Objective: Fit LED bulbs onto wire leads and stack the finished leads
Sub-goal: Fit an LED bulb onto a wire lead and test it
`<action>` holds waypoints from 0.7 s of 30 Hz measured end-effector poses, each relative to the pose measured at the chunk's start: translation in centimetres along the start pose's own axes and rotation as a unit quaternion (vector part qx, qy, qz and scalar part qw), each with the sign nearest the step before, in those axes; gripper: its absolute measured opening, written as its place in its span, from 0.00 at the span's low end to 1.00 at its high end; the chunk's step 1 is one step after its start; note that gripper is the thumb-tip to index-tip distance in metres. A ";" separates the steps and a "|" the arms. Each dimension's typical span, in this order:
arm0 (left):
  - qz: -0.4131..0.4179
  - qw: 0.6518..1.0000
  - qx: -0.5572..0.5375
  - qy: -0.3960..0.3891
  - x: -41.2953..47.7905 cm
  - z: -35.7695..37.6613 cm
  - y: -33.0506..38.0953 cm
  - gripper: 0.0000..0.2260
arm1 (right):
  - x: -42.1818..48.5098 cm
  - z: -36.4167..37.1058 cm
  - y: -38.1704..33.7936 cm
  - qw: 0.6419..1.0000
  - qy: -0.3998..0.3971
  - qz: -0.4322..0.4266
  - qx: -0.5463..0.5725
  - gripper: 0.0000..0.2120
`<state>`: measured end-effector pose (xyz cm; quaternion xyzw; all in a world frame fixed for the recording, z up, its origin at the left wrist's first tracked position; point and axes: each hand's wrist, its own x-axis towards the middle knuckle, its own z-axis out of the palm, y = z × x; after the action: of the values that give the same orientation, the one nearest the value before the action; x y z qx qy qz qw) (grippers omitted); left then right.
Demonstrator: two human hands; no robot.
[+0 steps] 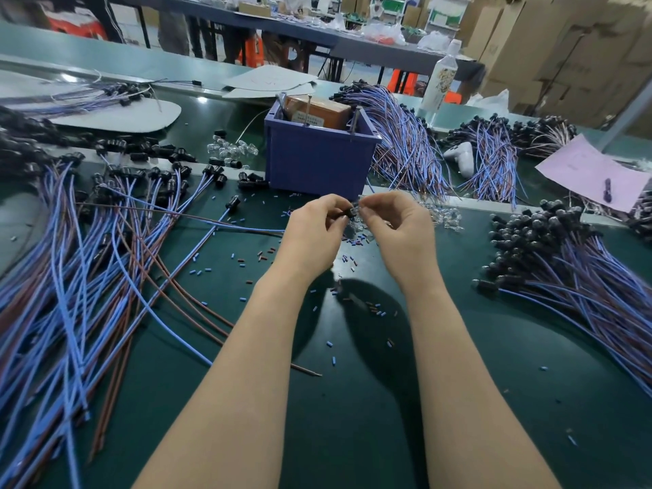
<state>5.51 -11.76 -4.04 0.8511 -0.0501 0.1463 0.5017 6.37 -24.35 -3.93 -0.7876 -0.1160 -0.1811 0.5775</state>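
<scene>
**Fitting a bulb to a wire lead at a crowded bench**

Two bare hands meet above the middle of a green table (352,418), just on the near side of a blue bin (317,164). The left hand (310,231) pinches the black socket (347,213) at the end of a wire lead (247,230), whose blue and brown strands trail off to the left across the tabletop. The right hand (398,227), fingers curled, pinches a small clear bulb (360,205) against the socket's open end. Whether the bulb is seated cannot be told.

To the left lies a loose spread of leads (70,270), their black sockets pointing to the far side. To the right, a tidier stack of leads (564,270) lies with its socket ends bunched together. A heap of clear bulbs (441,217) sits just right of the right hand, and a second heap (233,148) lies far left of the bin. Short blue and brown offcuts (247,259) are scattered over the table around the hands. Beyond the bin stand a plastic bottle (442,82) and, far right, a pink sheet of paper (592,171).
</scene>
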 end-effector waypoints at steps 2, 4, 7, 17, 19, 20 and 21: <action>0.001 1.000 -0.001 -0.001 0.0 0.0 -0.1 0.09 | 0.0 0.0 0.1 1.000 0.009 -0.004 -0.023 0.06; 0.002 1.000 0.001 -0.001 0.0 0.0 -0.2 0.08 | 0.0 -0.1 0.1 0.999 0.015 -0.008 -0.043 0.04; 0.010 1.000 0.019 0.002 0.0 0.0 -0.2 0.08 | 0.0 -0.3 0.0 0.997 0.011 -0.014 -0.070 0.04; -0.017 0.993 0.121 -0.008 0.0 0.1 -0.4 0.07 | 0.2 -0.8 0.2 0.998 -0.030 -0.005 -0.064 0.07; -0.032 0.991 0.125 -0.016 -0.1 0.0 -0.4 0.05 | 0.2 -0.8 0.3 0.999 -0.036 0.011 -0.035 0.08; -0.031 0.993 0.114 -0.022 -0.1 -0.1 -0.4 0.05 | 0.1 -0.8 0.4 0.999 -0.036 0.024 -0.003 0.08; -0.028 0.995 0.095 -0.027 -0.2 -0.1 -0.3 0.05 | 0.1 -0.8 0.4 0.998 -0.033 0.043 0.044 0.08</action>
<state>5.40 -11.53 -4.30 0.8996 -0.0260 0.1134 0.4209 6.50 -25.19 -4.00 -0.7714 -0.1091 -0.1243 0.6145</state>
